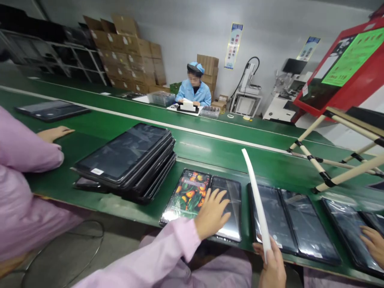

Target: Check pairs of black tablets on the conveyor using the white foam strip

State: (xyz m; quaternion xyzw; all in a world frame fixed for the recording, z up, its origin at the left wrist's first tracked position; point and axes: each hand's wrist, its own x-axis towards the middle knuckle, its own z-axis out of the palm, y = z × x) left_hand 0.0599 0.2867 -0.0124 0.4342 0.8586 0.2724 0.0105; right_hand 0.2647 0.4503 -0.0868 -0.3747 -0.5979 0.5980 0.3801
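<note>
left hand point(211, 214) spread flat on a lit tablet point(187, 195) at the surface's near edge; right hand point(272, 267) pinching a white strip point(257, 200), seemingly mid-check; next needs a steady press.

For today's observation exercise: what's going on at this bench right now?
A person in a pink sleeve rests the left hand flat on a lit tablet lying on the green conveyor table. The right hand holds a thin white strip upright. A stack of dark tablets sits to the left, more tablets to the right.
</note>
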